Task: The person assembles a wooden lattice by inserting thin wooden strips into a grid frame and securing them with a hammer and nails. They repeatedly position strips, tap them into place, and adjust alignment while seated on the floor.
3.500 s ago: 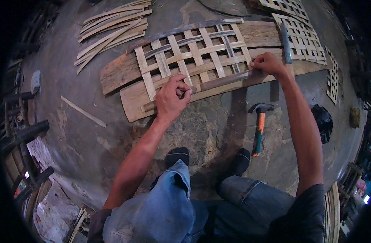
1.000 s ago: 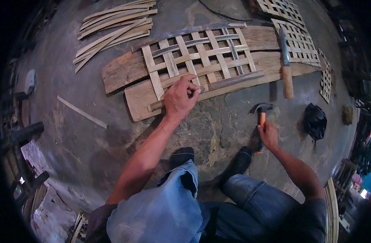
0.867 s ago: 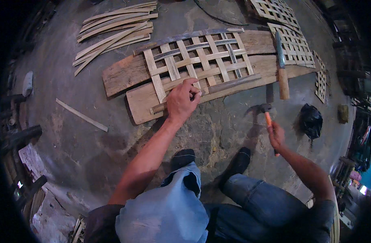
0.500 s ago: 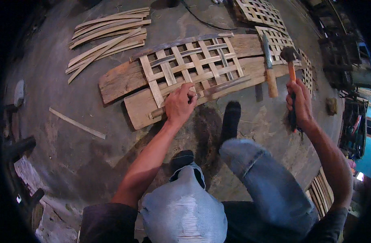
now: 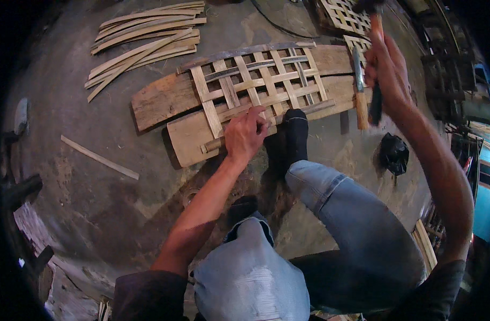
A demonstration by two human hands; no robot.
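Observation:
A woven lattice panel of flat bamboo strips (image 5: pixel 254 83) lies on two thick wooden planks (image 5: pixel 162 101). My left hand (image 5: pixel 246 135) rests at the panel's near edge, over the batten there. Its fingers are pinched together, and whatever they hold is too small to make out. Raised at the far right, my right hand (image 5: pixel 390 75) grips a hammer (image 5: pixel 377 27) by its orange and black handle; the dark head is at the top edge of the view. My foot in a black sock (image 5: pixel 296 128) presses on the near batten, right of my left hand.
A knife with a wooden handle (image 5: pixel 361 109) lies across the planks' right end. Bamboo strips (image 5: pixel 148 29) are piled at the far left, with one loose strip (image 5: pixel 100 157) nearer. More lattice panels (image 5: pixel 345 15) lie far right. A black plastic bag (image 5: pixel 394 154) is below my right forearm.
My right hand has lifted the hammer up and away from me. My right foot has moved forward onto the near batten. My left hand stays at the panel's near edge.

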